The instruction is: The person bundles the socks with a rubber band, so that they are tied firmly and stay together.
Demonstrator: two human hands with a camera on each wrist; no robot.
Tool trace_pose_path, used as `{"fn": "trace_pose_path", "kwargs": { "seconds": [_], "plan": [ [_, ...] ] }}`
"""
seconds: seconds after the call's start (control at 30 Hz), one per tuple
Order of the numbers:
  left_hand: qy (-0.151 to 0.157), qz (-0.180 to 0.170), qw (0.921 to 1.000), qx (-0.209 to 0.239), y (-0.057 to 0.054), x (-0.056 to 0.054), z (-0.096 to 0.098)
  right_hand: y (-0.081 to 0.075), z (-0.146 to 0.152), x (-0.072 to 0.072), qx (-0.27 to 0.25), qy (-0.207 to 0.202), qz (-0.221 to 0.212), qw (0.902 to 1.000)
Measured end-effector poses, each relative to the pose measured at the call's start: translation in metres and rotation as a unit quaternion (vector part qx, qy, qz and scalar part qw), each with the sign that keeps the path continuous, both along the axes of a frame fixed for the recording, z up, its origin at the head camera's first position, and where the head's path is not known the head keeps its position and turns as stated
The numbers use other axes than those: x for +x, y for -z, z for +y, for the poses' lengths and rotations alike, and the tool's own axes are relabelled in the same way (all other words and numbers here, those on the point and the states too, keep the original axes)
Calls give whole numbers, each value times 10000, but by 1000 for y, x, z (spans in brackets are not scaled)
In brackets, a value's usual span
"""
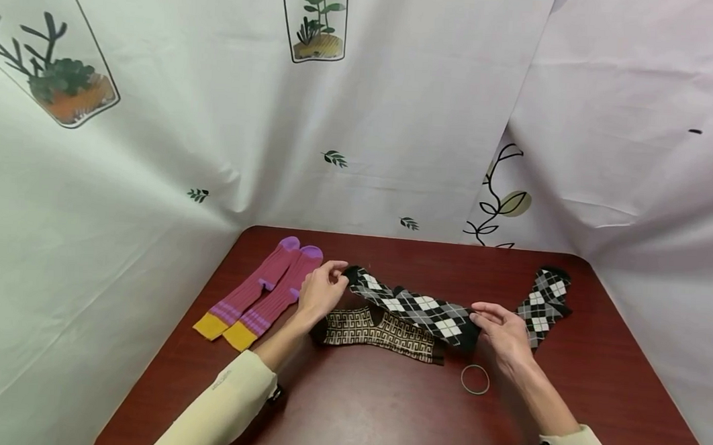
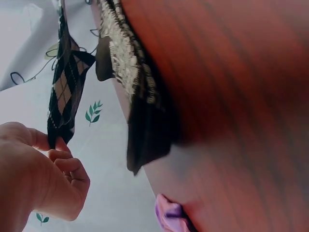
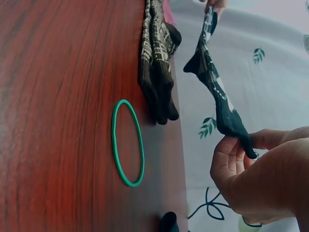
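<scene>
A black, grey and white argyle sock is stretched out above the table between both hands. My left hand pinches its dark toe end between thumb and fingers. At the opposite end, my right hand pinches the black cuff. Beneath the sock lie brown and cream patterned socks, partly hidden by it in the head view. In the right wrist view the held sock hangs apart from the tabletop. A second argyle sock lies at the right, partly behind my right hand.
Two pink socks with yellow cuffs lie on the left of the dark red table. A thin green elastic ring lies flat near my right hand. Printed white cloth hangs behind the table.
</scene>
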State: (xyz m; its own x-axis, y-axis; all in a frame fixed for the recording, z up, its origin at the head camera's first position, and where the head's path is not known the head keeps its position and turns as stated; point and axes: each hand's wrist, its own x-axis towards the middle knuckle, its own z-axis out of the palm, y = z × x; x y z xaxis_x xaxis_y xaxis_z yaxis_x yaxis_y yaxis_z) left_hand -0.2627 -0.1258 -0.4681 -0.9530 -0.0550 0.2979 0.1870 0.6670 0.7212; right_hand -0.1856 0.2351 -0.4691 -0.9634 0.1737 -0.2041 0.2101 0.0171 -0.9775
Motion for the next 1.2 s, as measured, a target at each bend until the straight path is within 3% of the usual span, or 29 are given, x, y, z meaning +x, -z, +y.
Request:
{"fn": "trace_pose_path", "kwargs": {
  "seconds": [0.23, 0.5, 0.8, 1.2],
  "plan": [
    [-167, 92, 9993, -310, 7, 20, -19, 2, -10, -8, 92, -9, 72, 9999],
    [-501, 127, 9972, -549, 15, 31, -36, 6, -21, -14, 65, -69, 233, 9997],
    [-415, 255, 9958, -770, 24, 46, -53, 12, -31, -18, 246, -139, 206, 9994],
    [-77, 370, 9958, -830, 29, 62, -68, 21, -36, -20, 192, -222, 175, 9994]
  ]
}}
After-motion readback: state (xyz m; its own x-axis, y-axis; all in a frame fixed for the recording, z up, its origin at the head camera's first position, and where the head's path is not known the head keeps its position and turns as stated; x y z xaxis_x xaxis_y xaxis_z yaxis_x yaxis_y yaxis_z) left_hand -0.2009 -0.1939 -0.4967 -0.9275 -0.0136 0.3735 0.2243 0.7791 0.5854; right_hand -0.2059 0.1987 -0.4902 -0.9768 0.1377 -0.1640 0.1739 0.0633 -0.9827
